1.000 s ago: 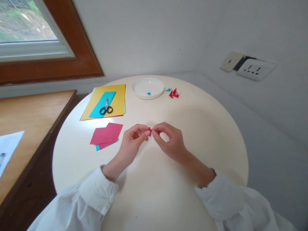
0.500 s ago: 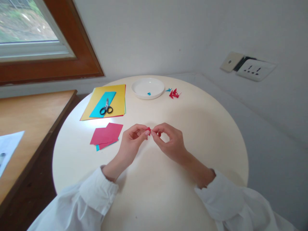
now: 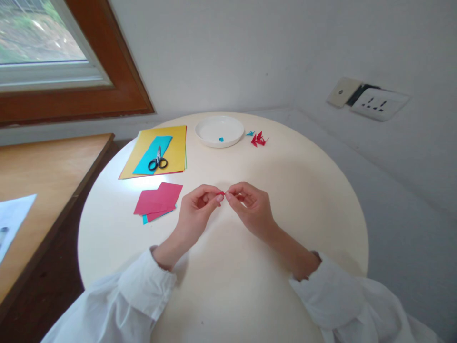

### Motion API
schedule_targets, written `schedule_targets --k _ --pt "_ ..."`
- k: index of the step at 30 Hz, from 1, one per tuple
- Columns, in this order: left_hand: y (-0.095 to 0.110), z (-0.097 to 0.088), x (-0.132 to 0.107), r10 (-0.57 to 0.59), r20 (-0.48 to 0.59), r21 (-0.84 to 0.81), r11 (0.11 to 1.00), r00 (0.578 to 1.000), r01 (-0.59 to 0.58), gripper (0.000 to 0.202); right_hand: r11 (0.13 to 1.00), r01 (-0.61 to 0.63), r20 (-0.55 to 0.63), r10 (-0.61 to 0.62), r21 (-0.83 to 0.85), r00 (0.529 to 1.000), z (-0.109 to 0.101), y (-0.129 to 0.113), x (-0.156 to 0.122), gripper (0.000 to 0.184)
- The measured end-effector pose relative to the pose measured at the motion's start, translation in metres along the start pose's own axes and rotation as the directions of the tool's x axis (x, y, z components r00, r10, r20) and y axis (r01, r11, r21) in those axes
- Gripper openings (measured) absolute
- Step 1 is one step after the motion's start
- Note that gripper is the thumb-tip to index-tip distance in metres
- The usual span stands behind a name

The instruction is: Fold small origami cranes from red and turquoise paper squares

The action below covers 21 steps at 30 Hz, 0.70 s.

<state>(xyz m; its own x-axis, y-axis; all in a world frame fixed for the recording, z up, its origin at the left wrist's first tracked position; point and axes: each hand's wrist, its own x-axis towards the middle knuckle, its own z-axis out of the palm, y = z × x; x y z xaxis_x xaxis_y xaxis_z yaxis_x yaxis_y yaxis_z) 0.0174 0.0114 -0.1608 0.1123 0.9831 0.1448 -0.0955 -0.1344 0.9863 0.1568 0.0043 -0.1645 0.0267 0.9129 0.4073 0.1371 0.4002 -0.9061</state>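
My left hand (image 3: 197,209) and my right hand (image 3: 250,206) meet over the middle of the round cream table (image 3: 314,200). Both pinch a tiny folded piece of red paper (image 3: 222,193) between thumb and fingertips; only a sliver of it shows between them. Both hands' fingers are curled closed. Just left of my left hand lie small red paper squares (image 3: 159,200) with a blue sheet edge under them.
Farther back are a stack of yellow paper (image 3: 176,150) with a blue strip and black scissors (image 3: 157,161) on it, a white dish (image 3: 219,130) holding a blue scrap, and small folded red and blue paper figures (image 3: 258,138). A wooden ledge (image 3: 39,181) stands left.
The red piece shows less between the fingertips now. My right hand's fingers have closed in more tightly. Both hands stay in the same place.
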Motion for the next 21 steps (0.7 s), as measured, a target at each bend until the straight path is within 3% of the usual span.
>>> schedule_targets --k 21 --pt "0.0035 -0.0006 -0.0005 0.066 -0.023 0.091 0.994 0.998 -0.063 0.011 0.996 -0.083 0.098 0.079 0.042 0.992 -0.0001 -0.0009 0.0055 0.009"
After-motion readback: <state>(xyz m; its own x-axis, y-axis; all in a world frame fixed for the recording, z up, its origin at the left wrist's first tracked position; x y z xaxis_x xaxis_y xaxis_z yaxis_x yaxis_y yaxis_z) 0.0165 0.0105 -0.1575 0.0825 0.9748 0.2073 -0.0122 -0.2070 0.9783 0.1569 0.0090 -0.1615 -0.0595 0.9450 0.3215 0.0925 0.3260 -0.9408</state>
